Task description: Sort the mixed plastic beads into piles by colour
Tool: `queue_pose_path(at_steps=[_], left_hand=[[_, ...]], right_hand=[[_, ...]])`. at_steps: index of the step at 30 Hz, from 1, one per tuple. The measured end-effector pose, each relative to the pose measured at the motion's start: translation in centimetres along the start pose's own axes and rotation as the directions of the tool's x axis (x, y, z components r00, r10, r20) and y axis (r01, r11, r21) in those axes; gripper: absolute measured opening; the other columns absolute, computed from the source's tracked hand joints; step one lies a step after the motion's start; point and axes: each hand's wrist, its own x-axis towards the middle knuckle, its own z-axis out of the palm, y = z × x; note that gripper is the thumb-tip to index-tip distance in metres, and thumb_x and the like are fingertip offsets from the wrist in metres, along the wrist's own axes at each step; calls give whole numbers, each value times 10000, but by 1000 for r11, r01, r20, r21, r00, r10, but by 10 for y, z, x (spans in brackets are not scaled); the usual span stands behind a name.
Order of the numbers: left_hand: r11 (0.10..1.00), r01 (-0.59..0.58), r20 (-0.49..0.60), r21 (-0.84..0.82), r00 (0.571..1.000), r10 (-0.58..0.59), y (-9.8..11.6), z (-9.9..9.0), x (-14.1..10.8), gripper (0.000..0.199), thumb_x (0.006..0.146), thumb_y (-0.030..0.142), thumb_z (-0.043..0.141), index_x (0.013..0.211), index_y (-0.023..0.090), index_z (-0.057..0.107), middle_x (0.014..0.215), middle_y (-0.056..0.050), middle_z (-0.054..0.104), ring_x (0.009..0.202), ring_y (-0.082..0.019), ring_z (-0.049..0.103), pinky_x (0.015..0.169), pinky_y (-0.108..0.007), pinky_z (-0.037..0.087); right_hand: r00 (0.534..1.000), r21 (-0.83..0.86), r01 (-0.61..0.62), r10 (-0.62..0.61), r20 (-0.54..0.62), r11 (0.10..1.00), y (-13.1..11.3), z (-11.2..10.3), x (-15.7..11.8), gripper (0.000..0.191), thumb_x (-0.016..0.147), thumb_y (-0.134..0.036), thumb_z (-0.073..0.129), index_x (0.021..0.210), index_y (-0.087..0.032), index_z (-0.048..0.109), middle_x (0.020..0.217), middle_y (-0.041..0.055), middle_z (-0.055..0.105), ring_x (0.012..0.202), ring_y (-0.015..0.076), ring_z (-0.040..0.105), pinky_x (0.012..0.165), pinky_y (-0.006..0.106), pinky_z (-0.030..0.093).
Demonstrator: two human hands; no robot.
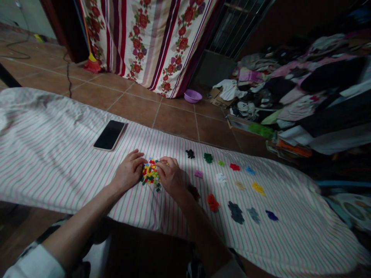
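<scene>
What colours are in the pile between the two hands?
The pile is mixed: mainly yellow, red, green and white, with some orange; head view.

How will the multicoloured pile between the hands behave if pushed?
The multicoloured pile would likely scatter, since it is many small, separate pieces. Rolling seems unlikely, as the pieces look blocky. The striped cloth beneath may add drag.

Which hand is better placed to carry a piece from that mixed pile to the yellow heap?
Probably the right hand: it is at the mixed pile, on the side facing the yellow heap. The left hand is opposite and would likely have to reach across.
</scene>
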Motion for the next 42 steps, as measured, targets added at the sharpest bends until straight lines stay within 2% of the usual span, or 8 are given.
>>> queue_pose_path(at_steps=[5,14,19,29,33,36,39,42], left_hand=[[1000,-4,-4,2,1000,4,0,1,0,313,853,213,409,944,235,708,1169,-46,658,1285,-242,475,1085,-503,448],[1000,-10,-5,-6,1000,10,1,1,0,299,857,240,414,941,236,700,1161,-42,664,1273,-237,492,1075,-489,459],[1000,0,4,-1,1000,0,1,1,0,316,867,273,395,956,227,695,1167,-44,665,1285,-238,480,1082,-492,439],[999,26,-1,30,1000,-26,1,2,2,328,881,350,386,967,221,676,1143,-41,679,1248,-238,515,1081,-465,432],[997,52,27,51,998,-53,4,1,3,365,886,364,360,971,203,676,1158,-54,674,1259,-242,506,1090,-461,420],[996,74,43,52,996,-77,6,0,4,377,880,358,348,970,194,675,1163,-64,671,1270,-244,496,1100,-459,408],[996,83,49,43,995,-85,8,-1,5,370,865,341,349,956,192,674,1165,-70,669,1277,-248,489,1108,-459,397],[995,98,53,35,994,-100,10,-2,4,364,851,326,349,947,193,674,1165,-69,669,1278,-247,489,1114,-451,389]], right_hand=[[1000,16,-8,8,-9,1000,-2,5,5,233,885,-157,533,1008,-249,708,1061,83,604,1008,238,524,888,412,499],[1000,-16,2,-2,5,1000,-3,7,13,165,869,-146,566,908,-243,694,984,67,615,949,229,527,824,378,492],[1000,-21,2,-2,10,1000,-4,4,12,103,867,-147,563,845,-210,641,954,60,634,937,210,538,845,357,464],[994,-16,15,-17,-107,1000,-3,-10,10,116,784,-116,499,780,-221,549,796,32,613,819,194,539,796,323,436],[983,-35,2,-8,-183,999,5,-24,1,116,773,-122,482,784,-218,547,758,27,602,773,191,546,758,321,447],[964,-58,-30,13,-264,998,19,-45,-13,133,809,-141,473,854,-200,582,802,45,633,788,193,572,750,321,464],[951,-107,-85,48,-306,991,36,-69,-35,195,852,-160,457,943,-189,627,878,67,672,848,199,596,794,336,479],[938,-149,-184,129,-320,972,52,-90,-64,217,883,-200,446,913,-193,661,880,71,684,876,208,608,832,363,484]])
